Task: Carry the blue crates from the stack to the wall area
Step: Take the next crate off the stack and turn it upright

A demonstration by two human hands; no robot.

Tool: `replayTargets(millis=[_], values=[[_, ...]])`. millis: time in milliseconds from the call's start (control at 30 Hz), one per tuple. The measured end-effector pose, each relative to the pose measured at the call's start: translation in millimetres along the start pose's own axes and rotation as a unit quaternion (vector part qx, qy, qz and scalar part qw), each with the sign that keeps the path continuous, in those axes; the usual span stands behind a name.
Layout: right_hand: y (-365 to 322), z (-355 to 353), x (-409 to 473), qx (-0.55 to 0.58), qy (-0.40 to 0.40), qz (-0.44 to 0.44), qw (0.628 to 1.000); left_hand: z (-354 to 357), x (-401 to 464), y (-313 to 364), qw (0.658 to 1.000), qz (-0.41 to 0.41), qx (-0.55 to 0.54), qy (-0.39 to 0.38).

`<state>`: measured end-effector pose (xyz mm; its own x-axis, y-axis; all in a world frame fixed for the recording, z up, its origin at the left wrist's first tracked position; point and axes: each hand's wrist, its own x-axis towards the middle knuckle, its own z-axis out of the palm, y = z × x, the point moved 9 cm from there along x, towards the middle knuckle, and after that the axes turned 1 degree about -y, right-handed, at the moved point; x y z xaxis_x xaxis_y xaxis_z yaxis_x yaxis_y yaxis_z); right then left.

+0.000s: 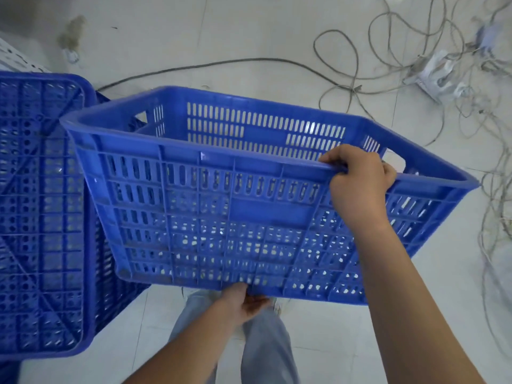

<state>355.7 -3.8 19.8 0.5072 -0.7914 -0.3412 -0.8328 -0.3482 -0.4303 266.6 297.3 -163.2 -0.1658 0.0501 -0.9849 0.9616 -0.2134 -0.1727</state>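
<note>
We hold the slotted plastic blue crate (pixel 221 195) tilted above the tiled floor (pixel 249 37): our right hand (pixel 357 178) grips its rim, our left hand (pixel 243 303) curls under its base, beside an upturned crate (pixel 41 217).

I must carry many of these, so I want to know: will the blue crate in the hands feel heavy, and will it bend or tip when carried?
The crate is probably light: its walls are slotted and it looks empty. It likely stays stiff, since ribs cross its sides. It may tip: it is tilted, with the right hand on the rim and the left hand under the bottom edge.
</note>
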Motion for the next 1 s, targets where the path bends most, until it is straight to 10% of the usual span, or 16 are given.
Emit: replayTargets(millis=[1000], values=[[66.8,105.1,-139.9,-0.025,0.058,-0.017,0.998,-42.3,-0.2,85.4,0.945,0.129,-0.287,-0.085]])
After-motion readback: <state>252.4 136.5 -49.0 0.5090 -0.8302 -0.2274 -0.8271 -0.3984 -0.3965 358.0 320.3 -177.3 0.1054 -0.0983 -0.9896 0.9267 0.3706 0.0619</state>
